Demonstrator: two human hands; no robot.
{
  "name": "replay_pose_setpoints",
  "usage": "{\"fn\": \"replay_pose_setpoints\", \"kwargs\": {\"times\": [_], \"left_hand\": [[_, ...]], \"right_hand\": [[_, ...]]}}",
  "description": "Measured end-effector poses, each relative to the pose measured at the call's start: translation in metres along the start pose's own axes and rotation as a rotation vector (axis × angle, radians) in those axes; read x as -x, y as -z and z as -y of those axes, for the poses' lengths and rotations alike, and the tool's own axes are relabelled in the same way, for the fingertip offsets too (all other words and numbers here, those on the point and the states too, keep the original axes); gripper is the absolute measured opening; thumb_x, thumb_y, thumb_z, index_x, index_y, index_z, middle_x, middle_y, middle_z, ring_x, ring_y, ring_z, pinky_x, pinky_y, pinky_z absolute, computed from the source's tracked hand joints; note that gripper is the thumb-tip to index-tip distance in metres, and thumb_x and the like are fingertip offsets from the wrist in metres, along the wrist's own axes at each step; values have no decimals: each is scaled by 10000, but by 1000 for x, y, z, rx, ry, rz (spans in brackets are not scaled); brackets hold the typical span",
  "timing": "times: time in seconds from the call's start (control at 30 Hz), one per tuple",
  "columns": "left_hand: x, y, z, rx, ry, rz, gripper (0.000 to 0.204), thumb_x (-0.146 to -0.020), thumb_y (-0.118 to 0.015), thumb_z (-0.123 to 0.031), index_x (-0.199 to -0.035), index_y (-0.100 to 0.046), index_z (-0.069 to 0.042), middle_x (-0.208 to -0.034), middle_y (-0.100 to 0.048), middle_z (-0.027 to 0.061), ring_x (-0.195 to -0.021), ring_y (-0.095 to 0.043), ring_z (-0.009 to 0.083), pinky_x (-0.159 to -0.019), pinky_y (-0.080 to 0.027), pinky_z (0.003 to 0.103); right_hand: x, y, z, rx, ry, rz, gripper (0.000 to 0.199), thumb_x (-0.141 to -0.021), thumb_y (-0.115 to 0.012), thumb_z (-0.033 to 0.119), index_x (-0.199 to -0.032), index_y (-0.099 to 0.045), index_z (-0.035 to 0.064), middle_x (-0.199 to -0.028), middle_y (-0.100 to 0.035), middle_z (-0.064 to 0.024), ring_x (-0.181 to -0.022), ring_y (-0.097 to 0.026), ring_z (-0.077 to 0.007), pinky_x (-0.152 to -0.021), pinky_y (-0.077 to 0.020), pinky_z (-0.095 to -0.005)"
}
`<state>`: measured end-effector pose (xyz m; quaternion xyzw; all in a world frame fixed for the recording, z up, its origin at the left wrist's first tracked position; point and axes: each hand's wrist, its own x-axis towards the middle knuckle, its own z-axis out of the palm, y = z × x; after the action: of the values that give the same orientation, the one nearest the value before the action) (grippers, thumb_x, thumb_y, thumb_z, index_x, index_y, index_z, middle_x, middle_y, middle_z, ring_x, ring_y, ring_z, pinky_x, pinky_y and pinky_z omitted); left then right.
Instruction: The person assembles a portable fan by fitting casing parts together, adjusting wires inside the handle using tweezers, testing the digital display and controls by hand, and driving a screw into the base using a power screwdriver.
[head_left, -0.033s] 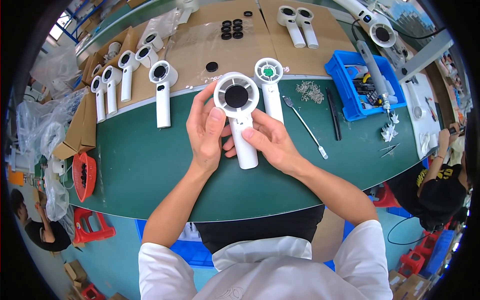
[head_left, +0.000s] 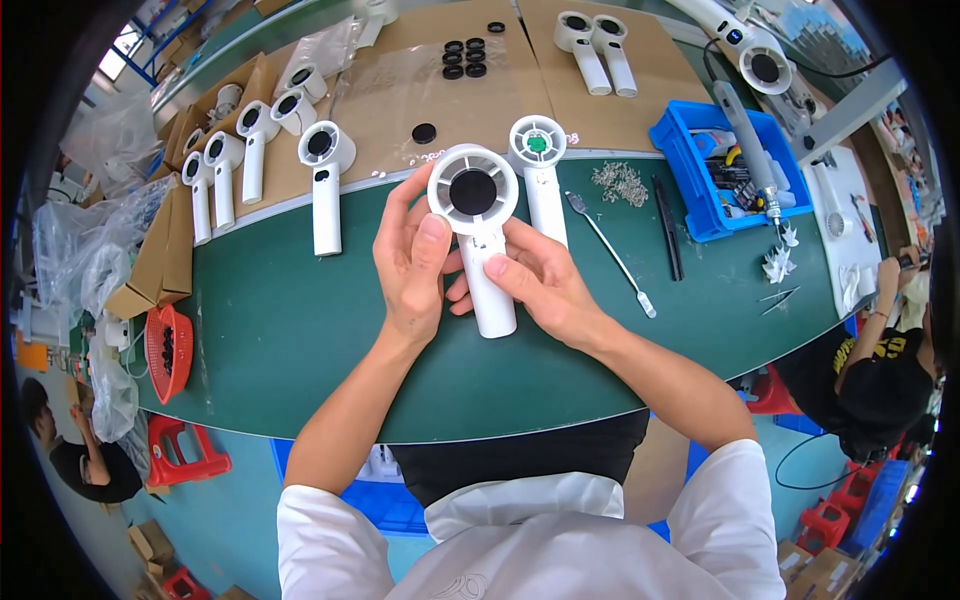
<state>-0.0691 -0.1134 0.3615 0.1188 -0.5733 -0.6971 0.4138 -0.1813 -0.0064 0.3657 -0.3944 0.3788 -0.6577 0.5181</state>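
Between my two hands is a white handheld fan [head_left: 493, 300] with a round head and a black disc at its centre, raised over the green worktable [head_left: 280, 330]. My left hand [head_left: 412, 265] grips the round head from the left, thumb on its lower rim. Fingers of my right hand [head_left: 545, 285] wrap the handle, with the thumb pressed on its front below the head. Just behind lies another white fan [head_left: 545, 205], its head showing a green part in the centre. A loose black round cap [head_left: 424, 133] rests on the cardboard beyond my left hand.
More white fans [head_left: 326, 200] stand at the left, and two [head_left: 597, 60] lie at the back. Small screws [head_left: 620, 185], a metal spatula [head_left: 612, 255], black tweezers [head_left: 668, 228] and a blue tool bin [head_left: 705, 210] are at the right. A red basket [head_left: 180, 350] sits at the left edge.
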Motion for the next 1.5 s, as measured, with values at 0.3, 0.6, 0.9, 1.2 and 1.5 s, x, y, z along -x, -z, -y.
{"fn": "replay_pose_setpoints", "kwargs": {"times": [0.3,0.6,0.9,1.2,1.5], "left_hand": [[0,0,2,-23,-32,-13,584,-968,-544,-323,-1371,-368,60,-1236,-586,210,-1094,-575,201,-904,-452,297],[0,1,1,-52,-20,-19,577,-972,-532,-337,-1367,-371,51,-1199,-599,190,-1020,-584,166,-803,-473,247],[-1,5,9,-5,-8,-27,581,-968,-544,-356,-1356,-374,42,-1168,-605,164,-945,-589,141,-735,-478,235],[-2,4,7,-3,-13,25,588,-980,-524,-352,-1363,-356,61,-1197,-592,187,-1057,-590,203,-922,-452,347],[-3,-3,7,11,8,38,512,-1021,-411,-351,-1337,-402,52,-1184,-590,195,-1061,-605,239,-910,-492,372]], "right_hand": [[0,1,1,7,-10,12,448,-995,-488,221,-1349,-389,-34,-1111,-610,-185,-915,-662,-234,-805,-571,-372],[-1,5,-4,-131,-56,29,449,-1013,-399,247,-1360,-378,-37,-1163,-582,-216,-957,-642,-264,-838,-558,-407],[-3,7,-6,-185,-48,61,461,-1011,-376,261,-1352,-382,-49,-1165,-579,-228,-958,-639,-275,-845,-550,-417],[-5,7,-4,-596,-233,60,442,-1008,-353,368,-1232,-465,3,-1026,-584,-154,-841,-600,-253,-717,-513,-392],[1,8,1,-706,-135,134,441,-1019,-329,399,-1248,-444,40,-1015,-568,-129,-805,-553,-212,-622,-448,-334]]}}
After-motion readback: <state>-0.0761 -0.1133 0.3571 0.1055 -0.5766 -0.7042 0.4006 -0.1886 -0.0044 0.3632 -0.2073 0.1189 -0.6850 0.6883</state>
